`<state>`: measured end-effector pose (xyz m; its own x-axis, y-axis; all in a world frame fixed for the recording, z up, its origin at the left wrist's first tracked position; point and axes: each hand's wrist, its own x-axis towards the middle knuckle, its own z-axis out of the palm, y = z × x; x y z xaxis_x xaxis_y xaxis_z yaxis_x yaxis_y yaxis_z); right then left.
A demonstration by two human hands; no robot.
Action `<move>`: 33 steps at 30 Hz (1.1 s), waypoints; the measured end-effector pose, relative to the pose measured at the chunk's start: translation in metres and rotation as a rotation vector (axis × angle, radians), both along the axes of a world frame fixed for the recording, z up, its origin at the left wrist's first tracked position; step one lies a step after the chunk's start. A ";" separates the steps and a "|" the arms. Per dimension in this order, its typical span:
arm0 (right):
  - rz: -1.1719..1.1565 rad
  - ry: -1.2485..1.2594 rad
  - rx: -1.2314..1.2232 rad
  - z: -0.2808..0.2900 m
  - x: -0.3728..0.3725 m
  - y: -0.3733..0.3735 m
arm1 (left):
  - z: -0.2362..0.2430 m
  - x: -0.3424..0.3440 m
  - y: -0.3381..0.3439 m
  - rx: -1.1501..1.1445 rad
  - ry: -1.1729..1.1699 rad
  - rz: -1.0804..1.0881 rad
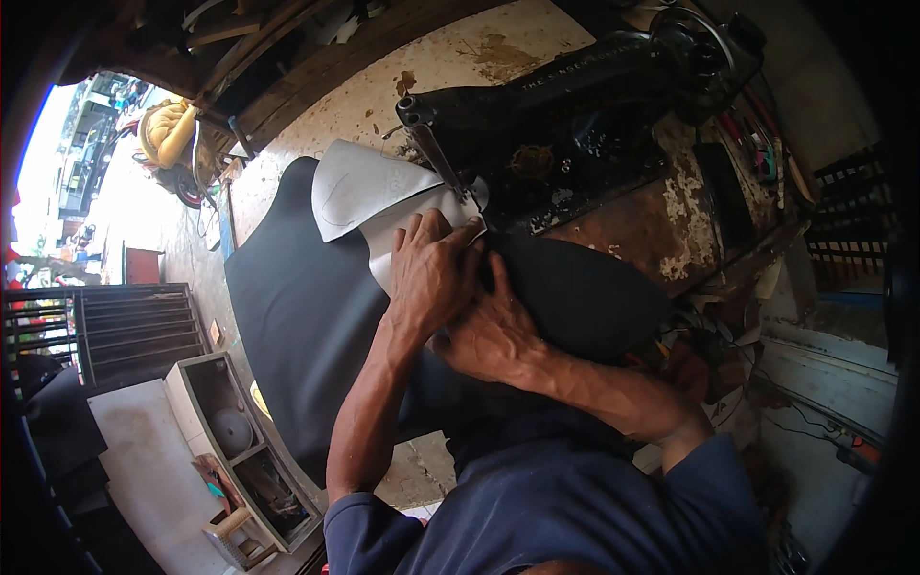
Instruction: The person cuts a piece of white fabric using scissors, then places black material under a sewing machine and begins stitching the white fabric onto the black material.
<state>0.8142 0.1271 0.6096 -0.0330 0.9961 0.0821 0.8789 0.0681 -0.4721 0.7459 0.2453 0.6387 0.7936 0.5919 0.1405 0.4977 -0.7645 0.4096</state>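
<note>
Left hand [428, 273] forward, wrist bent, fingers slightly spread on white sheet [369, 192]; right hand [494, 331] alongside, finger state unclear. Open tabletop [350, 110] between sheet and far edge.

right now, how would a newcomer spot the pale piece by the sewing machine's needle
Find the black sewing machine at the upper right, then the large black sheet below its left end. The pale piece shows against that sheet, partly under the left hand; its whitish colour and curved edge set it apart.
</note>
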 end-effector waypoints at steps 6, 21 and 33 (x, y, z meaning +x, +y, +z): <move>-0.039 -0.053 0.131 -0.010 -0.008 0.011 | 0.001 0.002 -0.006 0.090 0.043 0.070; -0.073 -0.207 0.099 -0.006 -0.009 0.028 | -0.004 0.010 0.004 0.076 -0.004 0.068; -0.096 -0.241 0.152 -0.018 -0.012 0.038 | -0.010 0.007 0.016 0.067 -0.043 0.008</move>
<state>0.8021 0.1653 0.5912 0.0237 0.9725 0.2316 0.9702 0.0334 -0.2398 0.7530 0.2611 0.6284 0.7812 0.5866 0.2137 0.4872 -0.7868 0.3791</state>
